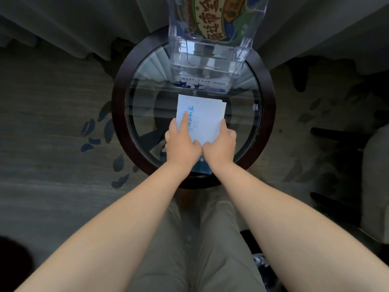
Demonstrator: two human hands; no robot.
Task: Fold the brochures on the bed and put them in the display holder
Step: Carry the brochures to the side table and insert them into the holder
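A white folded brochure [205,116] with blue characters lies on the round glass table [265,114]. My left hand [182,142] presses on its left part, the index finger stretched over the print. My right hand [221,144] grips its near right corner, thumb along the right edge. Both hands hold the same brochure. A clear acrylic display holder [207,57] stands at the table's far side, with a colourful brochure [214,17] in its upper tier and a white-and-blue brochure [202,84] in its lowest pocket. Another sheet [201,167] shows under my wrists at the table's near edge.
The table has a dark wooden rim. Grey curtains [73,24] hang behind it. Patterned carpet [52,123] spreads to the left. A chair [374,178] stands at the right. My legs in khaki trousers [195,239] are below the table.
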